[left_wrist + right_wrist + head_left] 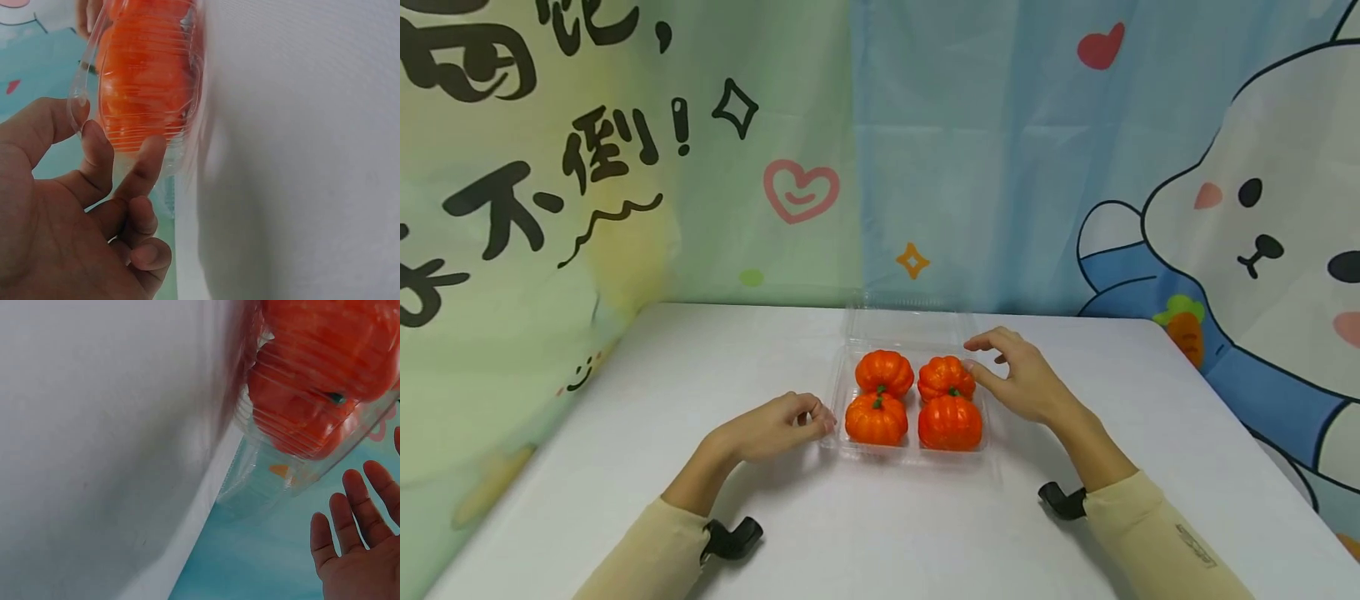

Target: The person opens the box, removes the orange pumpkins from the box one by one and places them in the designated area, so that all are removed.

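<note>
A clear plastic clamshell box point(913, 421) lies on the table with its lid point(910, 327) folded back. Several small orange pumpkins fill it: front left point(875, 422), front right point(951, 425), back left point(880, 368) and back right point(942, 375). At the box's left side, my left hand point(775, 427) pinches the rim between thumb and finger; another fingertip touches the ribbed wall in the left wrist view. My right hand point(1026, 379) hovers at the right side by the back right pumpkin, its fingers point(353, 519) spread and holding nothing.
The white table point(880, 533) runs back to a printed cloth backdrop point(940, 150). On each forearm, a black strap-on mount point(733, 537) sticks out near the sleeve cuff.
</note>
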`<state>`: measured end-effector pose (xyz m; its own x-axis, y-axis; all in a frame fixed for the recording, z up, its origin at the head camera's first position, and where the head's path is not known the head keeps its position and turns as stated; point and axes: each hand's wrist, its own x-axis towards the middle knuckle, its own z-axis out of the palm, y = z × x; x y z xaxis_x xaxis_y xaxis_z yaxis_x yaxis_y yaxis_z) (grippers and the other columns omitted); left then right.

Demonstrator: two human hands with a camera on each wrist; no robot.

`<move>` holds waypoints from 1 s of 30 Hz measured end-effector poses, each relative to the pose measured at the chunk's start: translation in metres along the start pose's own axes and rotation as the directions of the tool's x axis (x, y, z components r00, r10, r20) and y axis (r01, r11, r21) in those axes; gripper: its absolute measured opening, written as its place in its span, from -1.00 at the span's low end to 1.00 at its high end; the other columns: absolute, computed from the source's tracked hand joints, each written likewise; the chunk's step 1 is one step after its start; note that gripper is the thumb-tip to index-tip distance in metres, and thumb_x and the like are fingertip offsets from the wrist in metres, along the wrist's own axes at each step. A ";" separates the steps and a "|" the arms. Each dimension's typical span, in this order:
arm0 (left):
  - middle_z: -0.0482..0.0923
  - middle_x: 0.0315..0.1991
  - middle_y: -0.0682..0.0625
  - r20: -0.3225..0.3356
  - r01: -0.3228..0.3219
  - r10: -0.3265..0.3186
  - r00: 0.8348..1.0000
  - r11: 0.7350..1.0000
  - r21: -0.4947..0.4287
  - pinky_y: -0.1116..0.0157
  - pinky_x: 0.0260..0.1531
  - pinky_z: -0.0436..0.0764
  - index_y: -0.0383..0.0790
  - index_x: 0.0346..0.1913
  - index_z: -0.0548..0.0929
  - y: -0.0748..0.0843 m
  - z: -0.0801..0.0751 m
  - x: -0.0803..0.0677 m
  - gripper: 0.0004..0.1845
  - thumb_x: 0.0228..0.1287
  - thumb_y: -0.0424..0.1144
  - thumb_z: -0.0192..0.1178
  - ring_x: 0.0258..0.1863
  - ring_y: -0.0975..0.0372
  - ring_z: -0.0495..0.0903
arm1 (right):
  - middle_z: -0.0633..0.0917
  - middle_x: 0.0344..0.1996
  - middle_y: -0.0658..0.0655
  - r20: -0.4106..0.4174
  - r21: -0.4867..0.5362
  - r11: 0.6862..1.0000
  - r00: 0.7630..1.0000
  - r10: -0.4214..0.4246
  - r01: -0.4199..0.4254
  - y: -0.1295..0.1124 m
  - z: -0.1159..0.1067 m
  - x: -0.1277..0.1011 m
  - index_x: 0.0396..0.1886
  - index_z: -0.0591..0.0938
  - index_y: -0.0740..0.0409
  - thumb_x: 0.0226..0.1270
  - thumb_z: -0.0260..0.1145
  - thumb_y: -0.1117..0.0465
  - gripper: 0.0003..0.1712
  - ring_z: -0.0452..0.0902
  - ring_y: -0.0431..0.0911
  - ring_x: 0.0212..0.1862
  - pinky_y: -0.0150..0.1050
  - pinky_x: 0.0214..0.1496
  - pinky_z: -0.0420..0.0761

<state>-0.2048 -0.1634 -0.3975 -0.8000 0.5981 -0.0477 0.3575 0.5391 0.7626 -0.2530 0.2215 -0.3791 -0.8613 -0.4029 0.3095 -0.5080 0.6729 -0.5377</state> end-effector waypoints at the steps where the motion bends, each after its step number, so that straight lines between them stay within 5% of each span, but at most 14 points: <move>1: 0.71 -0.01 0.03 0.000 -0.003 0.003 1.000 1.000 0.002 0.24 -0.03 0.46 -0.22 -0.30 0.64 0.000 0.000 0.000 -0.73 0.52 -0.14 0.07 -0.02 0.16 0.53 | 0.63 0.12 0.15 0.004 -0.001 1.000 1.000 -0.010 0.010 -0.001 -0.001 -0.002 0.19 0.60 0.19 0.48 0.33 0.07 -0.59 0.50 0.15 0.19 0.16 0.16 0.57; 11: 0.72 0.05 -0.05 0.004 -0.003 0.003 1.000 1.000 0.003 0.26 -0.06 0.46 -0.21 -0.31 0.63 0.000 0.000 0.001 -0.74 0.52 -0.14 0.08 0.00 0.15 0.53 | 0.67 -0.04 0.03 0.050 0.020 0.995 0.994 -0.097 0.096 -0.008 0.000 -0.014 0.05 0.64 0.06 0.38 0.44 0.07 -0.67 0.50 0.06 0.06 0.06 0.03 0.55; 30: 0.73 0.06 -0.07 -0.003 -0.016 0.016 1.000 1.000 0.012 0.27 -0.06 0.45 -0.21 -0.30 0.63 -0.002 -0.001 0.000 -0.74 0.51 -0.14 0.10 0.02 0.15 0.54 | 0.66 -0.06 0.02 0.106 0.023 0.992 0.986 -0.126 0.124 -0.014 0.003 -0.024 0.09 0.61 0.02 0.29 0.50 0.00 -0.55 0.50 0.02 0.04 0.13 0.04 0.55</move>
<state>-0.2059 -0.1648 -0.3983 -0.7956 0.6049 -0.0339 0.3759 0.5368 0.7554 -0.2255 0.2196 -0.3812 -0.7848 -0.5480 0.2895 -0.6106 0.6036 -0.5126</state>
